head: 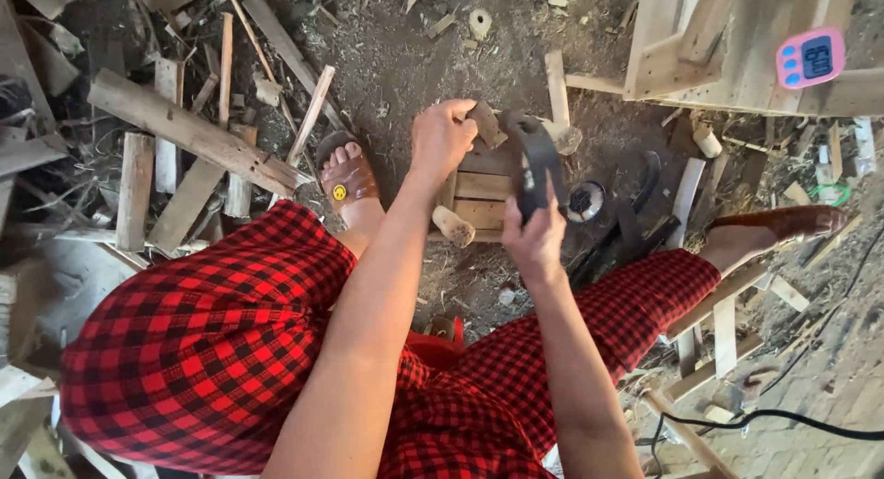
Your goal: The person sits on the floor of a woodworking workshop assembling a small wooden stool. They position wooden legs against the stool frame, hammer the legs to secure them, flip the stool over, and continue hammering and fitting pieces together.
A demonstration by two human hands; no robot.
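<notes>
Centre frame: my left hand (442,136) fingers closed on a small stiff wooden block (485,122), my right hand (534,238) wrapped around a heavy dark metal tool (537,166), over a rigid slatted wooden crate (479,195); grip block sides.

Bare dirt (405,64) beyond the small crate (479,198) — planks (193,134) left, pallet (727,46) right.

Rough woodworking site, open dirt floor. Evidence: weathered grey offcut planks (189,134) heaped in scattered piles, sawdust-strewn dark earth ground (387,60), a pale unfinished timber frame (700,46), a small slatted wooden crate (479,198) underfoot, a black power cable (783,419) trailing across.
</notes>
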